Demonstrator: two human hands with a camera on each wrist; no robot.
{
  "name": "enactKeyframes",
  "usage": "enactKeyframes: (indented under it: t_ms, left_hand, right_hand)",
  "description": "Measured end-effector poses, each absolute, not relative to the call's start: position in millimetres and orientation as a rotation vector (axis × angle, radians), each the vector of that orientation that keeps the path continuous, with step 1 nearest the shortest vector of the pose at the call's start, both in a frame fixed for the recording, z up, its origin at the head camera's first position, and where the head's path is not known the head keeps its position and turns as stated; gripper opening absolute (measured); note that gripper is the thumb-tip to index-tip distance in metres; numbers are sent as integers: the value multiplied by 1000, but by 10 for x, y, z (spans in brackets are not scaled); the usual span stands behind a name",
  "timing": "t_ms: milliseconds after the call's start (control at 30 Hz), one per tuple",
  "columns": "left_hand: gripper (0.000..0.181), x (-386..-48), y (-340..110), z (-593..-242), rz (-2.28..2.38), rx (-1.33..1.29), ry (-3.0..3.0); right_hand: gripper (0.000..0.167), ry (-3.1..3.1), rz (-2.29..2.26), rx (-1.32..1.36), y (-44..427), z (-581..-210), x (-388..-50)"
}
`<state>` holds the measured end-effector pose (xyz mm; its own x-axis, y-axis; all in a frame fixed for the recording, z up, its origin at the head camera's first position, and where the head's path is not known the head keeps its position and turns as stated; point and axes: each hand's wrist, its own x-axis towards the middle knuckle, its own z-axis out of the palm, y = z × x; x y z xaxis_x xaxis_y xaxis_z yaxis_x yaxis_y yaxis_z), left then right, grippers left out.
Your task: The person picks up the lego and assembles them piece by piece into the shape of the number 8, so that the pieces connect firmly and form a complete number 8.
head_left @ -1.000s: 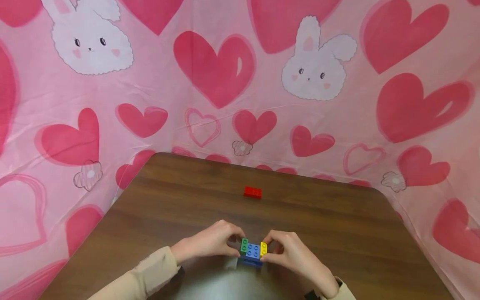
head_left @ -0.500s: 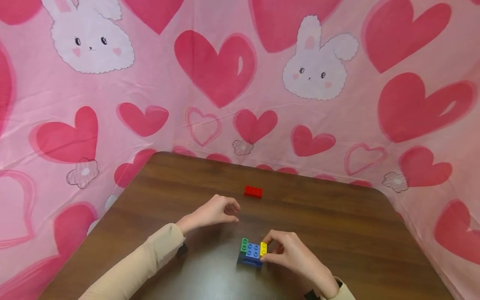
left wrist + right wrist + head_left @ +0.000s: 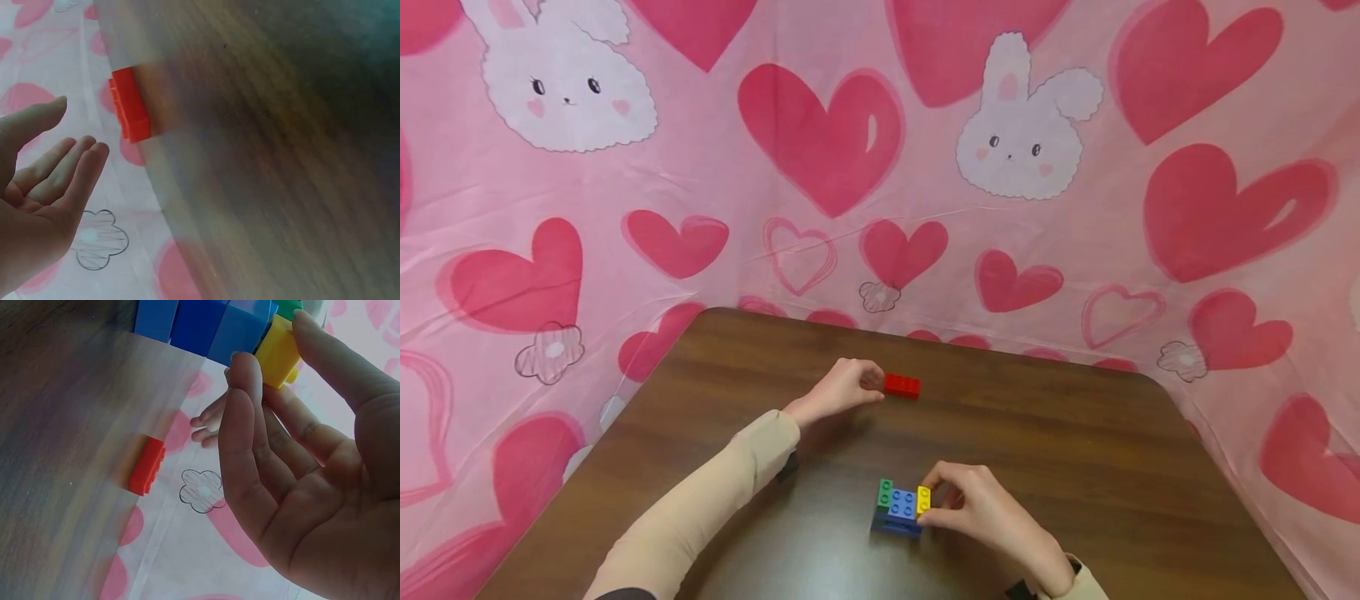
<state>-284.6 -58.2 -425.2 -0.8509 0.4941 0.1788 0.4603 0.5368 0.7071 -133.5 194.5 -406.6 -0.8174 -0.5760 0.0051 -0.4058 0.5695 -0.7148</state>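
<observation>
A red toy building brick (image 3: 902, 386) lies at the far part of the table. My left hand (image 3: 841, 388) is just left of it, thumb and fingers spread; in the left wrist view a gap shows between the fingers (image 3: 87, 165) and the red brick (image 3: 132, 106). Nearer me stands a small stack of blue bricks (image 3: 902, 504), with a green brick (image 3: 884, 493) at its left and a yellow brick (image 3: 923, 503) at its right. My right hand (image 3: 981, 504) pinches the yellow brick between thumb and fingers. The stack's lower right side is partly hidden by that hand.
The brown wooden table (image 3: 1037, 433) has rounded far corners. A pink cloth (image 3: 820, 250) with hearts and rabbits hangs just behind its back and side edges.
My left hand has let go of the stack's green side and reached forward to beside the red brick. My right hand has stayed on the yellow brick.
</observation>
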Motion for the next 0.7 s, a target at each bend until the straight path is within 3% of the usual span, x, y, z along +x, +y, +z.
enactKeyframes:
  t_ms: [700]
  left_hand:
    - [40,-3225,-339,-4392,999,787,2821]
  right_hand:
    - [28,2546,-1083,-792,1991,-4042,-1382]
